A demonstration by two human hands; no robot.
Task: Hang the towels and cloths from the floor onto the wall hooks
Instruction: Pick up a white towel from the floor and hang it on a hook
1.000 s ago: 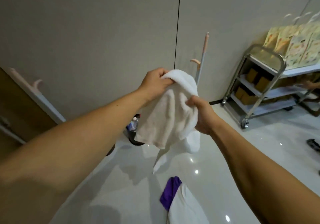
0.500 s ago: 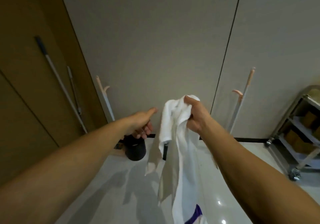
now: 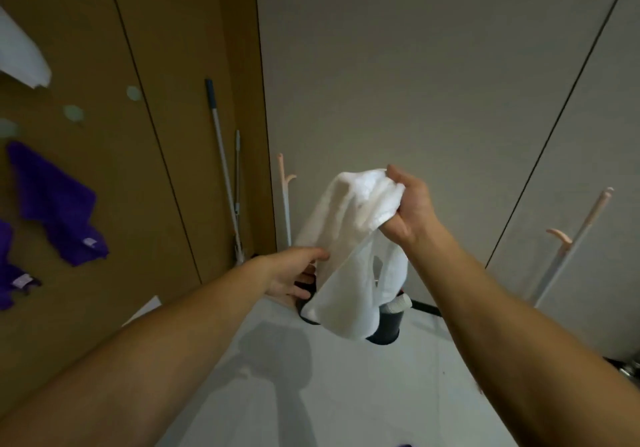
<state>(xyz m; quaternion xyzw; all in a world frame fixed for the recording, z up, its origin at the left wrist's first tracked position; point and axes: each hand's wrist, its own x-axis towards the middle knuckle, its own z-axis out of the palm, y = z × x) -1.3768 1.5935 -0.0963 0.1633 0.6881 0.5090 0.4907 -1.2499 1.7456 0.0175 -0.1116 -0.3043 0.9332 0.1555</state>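
Note:
A white towel (image 3: pixel 349 238) hangs in front of me over the floor. My right hand (image 3: pixel 410 204) grips its bunched top. Lower and to the left, my left hand (image 3: pixel 294 273) pinches the towel's left edge, thumb on the cloth. On the brown wall at left sit round pale hooks (image 3: pixel 133 93), one more hook (image 3: pixel 73 113) below it. A purple cloth (image 3: pixel 59 204) hangs there, a second purple cloth (image 3: pixel 7 266) is at the frame's left edge, and a white cloth (image 3: pixel 20 55) hangs at the top left.
A mop handle (image 3: pixel 221 155) leans in the corner. Two pink-tipped white poles (image 3: pixel 284 204) (image 3: pixel 581 238) stand against the grey wall. Black buckets (image 3: pixel 384 329) sit on the glossy floor behind the towel. Part of a metal cart (image 3: pixel 630 367) shows at the right edge.
The view has swung left, bringing the brown wall with hooks and hung cloths into sight. My left hand let go of the towel, then took hold of its left edge again.

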